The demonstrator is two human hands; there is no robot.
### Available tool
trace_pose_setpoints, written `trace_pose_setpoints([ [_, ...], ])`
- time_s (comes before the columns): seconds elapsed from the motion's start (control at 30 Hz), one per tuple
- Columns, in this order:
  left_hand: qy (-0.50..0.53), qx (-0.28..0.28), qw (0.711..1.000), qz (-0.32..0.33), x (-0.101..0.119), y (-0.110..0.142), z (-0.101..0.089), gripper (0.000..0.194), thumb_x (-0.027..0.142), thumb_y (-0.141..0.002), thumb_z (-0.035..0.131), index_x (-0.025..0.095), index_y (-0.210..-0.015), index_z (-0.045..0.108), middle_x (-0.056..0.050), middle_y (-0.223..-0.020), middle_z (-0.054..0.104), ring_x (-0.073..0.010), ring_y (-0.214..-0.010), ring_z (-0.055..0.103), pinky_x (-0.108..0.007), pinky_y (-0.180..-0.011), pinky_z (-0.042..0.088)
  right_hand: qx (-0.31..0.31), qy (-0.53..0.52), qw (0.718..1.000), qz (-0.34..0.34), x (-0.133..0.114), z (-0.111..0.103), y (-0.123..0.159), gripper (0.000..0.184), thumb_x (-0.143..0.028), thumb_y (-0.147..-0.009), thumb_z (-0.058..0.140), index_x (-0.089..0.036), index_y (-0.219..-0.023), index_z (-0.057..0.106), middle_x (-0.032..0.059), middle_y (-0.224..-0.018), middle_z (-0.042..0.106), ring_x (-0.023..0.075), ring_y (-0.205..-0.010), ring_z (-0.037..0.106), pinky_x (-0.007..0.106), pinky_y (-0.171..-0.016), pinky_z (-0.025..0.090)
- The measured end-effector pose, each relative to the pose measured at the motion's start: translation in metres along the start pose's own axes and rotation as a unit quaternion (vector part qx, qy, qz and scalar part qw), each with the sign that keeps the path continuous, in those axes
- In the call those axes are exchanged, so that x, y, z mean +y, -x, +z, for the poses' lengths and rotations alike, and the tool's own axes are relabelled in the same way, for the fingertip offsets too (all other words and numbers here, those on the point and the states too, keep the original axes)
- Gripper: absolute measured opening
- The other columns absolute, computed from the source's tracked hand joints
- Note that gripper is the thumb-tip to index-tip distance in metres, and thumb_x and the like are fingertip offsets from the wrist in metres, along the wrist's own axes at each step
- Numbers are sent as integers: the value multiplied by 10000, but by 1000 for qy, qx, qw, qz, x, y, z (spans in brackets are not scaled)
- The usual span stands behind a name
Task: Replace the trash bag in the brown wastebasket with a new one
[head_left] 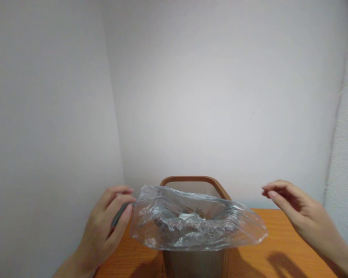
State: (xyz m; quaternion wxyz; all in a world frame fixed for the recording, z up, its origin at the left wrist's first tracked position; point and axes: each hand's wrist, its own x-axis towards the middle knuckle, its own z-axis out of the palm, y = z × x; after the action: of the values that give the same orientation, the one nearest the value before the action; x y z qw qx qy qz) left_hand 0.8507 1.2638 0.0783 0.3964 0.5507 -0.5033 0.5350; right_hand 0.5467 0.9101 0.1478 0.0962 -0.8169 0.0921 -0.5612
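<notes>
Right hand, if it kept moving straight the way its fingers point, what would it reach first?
The right hand would probably meet the clear plastic bag where it folds over the brown bin rim, though depth is hard to judge.

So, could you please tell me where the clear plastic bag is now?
In the head view, the clear plastic bag sits low and central, over the mouth of a brown-rimmed bin, between the left hand and the right hand.

A clear, crinkled plastic bag (162,227) sags into the mouth of a tall, brown-rimmed rectangular bin (194,264), leaving its back rim uncovered.
</notes>
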Motion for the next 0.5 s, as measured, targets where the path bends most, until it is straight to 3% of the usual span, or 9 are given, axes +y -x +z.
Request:
trace_pose_setpoints([
  [0.1,50,-172,983,-28,2,-47,12,275,289,-994,435,213,-920,689,-100,-1327,570,-230,-1261,516,-419,-1051,454,-127,45,989,-62,-51,18,-27,314,-522,-940,524,-263,-1063,650,55,-1026,670,234,-935,594,382,-826,461],
  [0.2,87,-281,953,-73,-12,-69,39,309,346,-978,468,202,-914,734,-113,-1304,613,-256,-1237,535,-450,-1074,411,-243,101,959,-110,-72,48,-44,272,-465,-822,696,-231,-961,714,78,-966,667,275,-974,563,412,-868,442],
  [0.27,120,-297,939,-124,-26,-72,58,303,370,-938,513,183,-896,748,-110,-1108,699,-249,-1058,615,-406,-992,455,-271,110,952,-86,-68,64,-52,149,-350,-737,752,-215,-795,726,79,-876,661,282,-935,558,400,-835,434],
  [0.33,143,-289,931,-169,-38,-72,75,293,363,-901,533,172,-871,754,-89,-945,731,-234,-912,642,-358,-898,484,-279,89,955,-45,-57,74,-60,91,-282,-738,692,-204,-691,698,61,-770,655,242,-816,574,349,-739,434],
  [0.43,164,-268,924,-216,-50,-74,97,280,311,-861,531,164,-931,758,-80,-931,749,-225,-838,660,-330,-825,505,-258,52,965,0,-36,78,-75,195,-328,-816,565,-191,-715,660,33,-688,651,184,-663,562,297,-621,406],
  [0.5,185,-251,915,-254,-52,-78,111,297,279,-837,533,145,-988,751,-94,-985,753,-229,-836,672,-338,-824,518,-218,41,975,31,-22,79,-86,217,-359,-821,540,-184,-740,639,38,-696,656,181,-665,557,292,-616,393],
])
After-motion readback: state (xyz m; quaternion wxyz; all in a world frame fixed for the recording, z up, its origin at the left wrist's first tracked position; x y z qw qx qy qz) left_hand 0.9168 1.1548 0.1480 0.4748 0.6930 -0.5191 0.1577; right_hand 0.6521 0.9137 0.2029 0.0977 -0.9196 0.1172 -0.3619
